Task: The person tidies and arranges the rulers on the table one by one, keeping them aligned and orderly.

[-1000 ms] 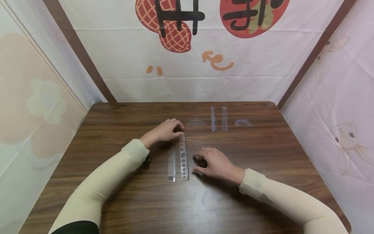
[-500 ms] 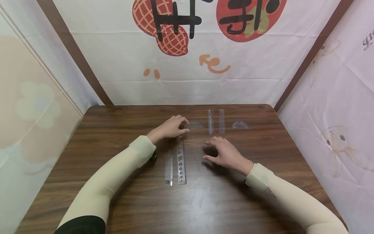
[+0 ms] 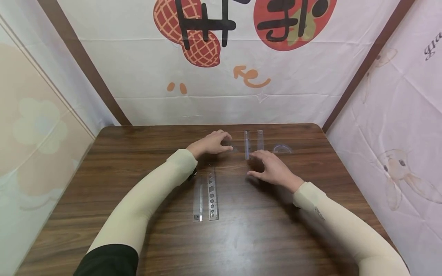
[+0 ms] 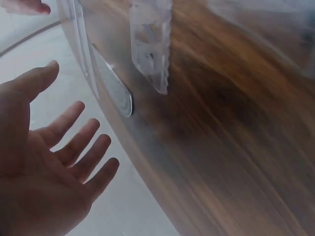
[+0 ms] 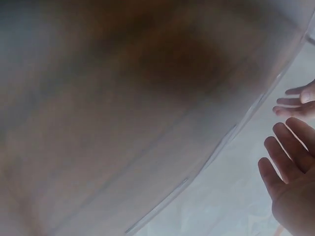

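My left hand point(image 3: 212, 143) hovers at the back of the table with its fingers loosely spread and nothing in them. Beneath its fingertips a clear protractor point(image 3: 235, 149) is mostly hidden in the head view; the left wrist view shows this protractor point(image 4: 116, 91) flat on the wood. My right hand point(image 3: 274, 168) is held over the table, also holding nothing, its fingers near the lower end of a clear ruler point(image 3: 246, 143). Just right of that lies another clear ruler point(image 3: 260, 138), partly covered by the hand. A second protractor point(image 3: 282, 149) rests farther right.
Nearer the front, a clear ruler point(image 3: 198, 205) and a stencil ruler point(image 3: 212, 197) with cut-out shapes lie side by side on the brown wooden table point(image 3: 241, 245). A printed white curtain point(image 3: 138, 69) hangs behind the table. The right wrist view is blurred.
My left hand has left the top of the stencil ruler and moved right and back to the left protractor. My right hand has moved back and right, towards the rear rulers.
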`<control>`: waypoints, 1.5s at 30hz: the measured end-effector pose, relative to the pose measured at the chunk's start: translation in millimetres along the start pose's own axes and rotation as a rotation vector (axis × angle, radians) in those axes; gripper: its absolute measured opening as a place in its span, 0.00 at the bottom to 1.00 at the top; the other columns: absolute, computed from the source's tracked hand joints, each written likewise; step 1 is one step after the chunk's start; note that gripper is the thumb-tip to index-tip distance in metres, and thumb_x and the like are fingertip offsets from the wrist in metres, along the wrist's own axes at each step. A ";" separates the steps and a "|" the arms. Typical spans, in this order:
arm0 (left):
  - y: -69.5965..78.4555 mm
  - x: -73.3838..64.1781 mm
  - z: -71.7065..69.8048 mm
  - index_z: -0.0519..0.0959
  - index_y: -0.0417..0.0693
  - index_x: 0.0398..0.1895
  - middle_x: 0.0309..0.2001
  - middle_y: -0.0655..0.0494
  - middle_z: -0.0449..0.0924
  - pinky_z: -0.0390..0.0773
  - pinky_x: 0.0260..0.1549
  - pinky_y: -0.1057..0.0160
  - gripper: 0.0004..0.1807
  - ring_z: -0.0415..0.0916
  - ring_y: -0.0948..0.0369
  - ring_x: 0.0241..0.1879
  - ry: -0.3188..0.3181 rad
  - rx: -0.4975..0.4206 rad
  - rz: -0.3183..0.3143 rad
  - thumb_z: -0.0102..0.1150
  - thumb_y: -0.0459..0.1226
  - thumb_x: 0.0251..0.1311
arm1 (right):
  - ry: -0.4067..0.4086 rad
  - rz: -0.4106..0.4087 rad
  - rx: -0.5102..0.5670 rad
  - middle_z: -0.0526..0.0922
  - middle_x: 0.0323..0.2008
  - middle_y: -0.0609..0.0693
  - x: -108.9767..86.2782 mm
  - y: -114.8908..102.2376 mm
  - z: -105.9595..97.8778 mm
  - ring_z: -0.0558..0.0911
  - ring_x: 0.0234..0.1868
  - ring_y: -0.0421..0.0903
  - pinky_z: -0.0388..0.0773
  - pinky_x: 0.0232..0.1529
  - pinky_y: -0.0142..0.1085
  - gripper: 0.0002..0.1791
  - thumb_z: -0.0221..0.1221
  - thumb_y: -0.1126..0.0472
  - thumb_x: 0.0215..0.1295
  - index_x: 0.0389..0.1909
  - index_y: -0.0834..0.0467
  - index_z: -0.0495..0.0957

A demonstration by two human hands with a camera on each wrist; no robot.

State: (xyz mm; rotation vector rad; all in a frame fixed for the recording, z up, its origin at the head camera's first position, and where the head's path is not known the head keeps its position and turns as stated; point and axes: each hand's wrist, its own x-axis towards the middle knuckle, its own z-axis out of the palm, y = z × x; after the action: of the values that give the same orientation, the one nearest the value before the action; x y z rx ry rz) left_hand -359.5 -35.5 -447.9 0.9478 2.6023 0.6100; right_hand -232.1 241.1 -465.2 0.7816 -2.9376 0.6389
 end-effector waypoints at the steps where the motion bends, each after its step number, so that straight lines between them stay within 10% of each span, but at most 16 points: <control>1: 0.3 2.9 -0.5 0.70 0.44 0.76 0.76 0.42 0.66 0.62 0.77 0.45 0.32 0.61 0.44 0.78 -0.008 -0.006 0.002 0.59 0.52 0.79 | 0.001 0.006 -0.009 0.79 0.68 0.60 3.1 3.4 -0.9 0.78 0.69 0.60 0.74 0.69 0.59 0.42 0.74 0.42 0.67 0.72 0.64 0.76; 18: -1.0 32.2 8.5 0.63 0.45 0.83 0.82 0.45 0.61 0.60 0.79 0.46 0.35 0.57 0.47 0.82 -0.097 -0.020 -0.032 0.53 0.52 0.83 | -0.108 0.143 -0.058 0.74 0.73 0.62 38.9 32.5 -2.0 0.72 0.75 0.62 0.70 0.73 0.59 0.48 0.72 0.36 0.67 0.76 0.62 0.71; 45: 12.1 43.2 7.9 0.77 0.43 0.71 0.70 0.46 0.76 0.72 0.70 0.48 0.23 0.73 0.48 0.70 -0.017 0.069 -0.102 0.54 0.46 0.84 | -0.266 0.191 -0.030 0.68 0.78 0.64 62.3 36.9 -8.5 0.63 0.80 0.65 0.64 0.77 0.60 0.45 0.70 0.39 0.70 0.77 0.64 0.71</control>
State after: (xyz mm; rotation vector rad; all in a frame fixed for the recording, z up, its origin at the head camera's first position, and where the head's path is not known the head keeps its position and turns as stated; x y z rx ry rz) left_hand -381.5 3.8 -454.7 0.8306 2.6525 0.4863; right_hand -304.9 244.4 -462.9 0.6332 -3.2865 0.5367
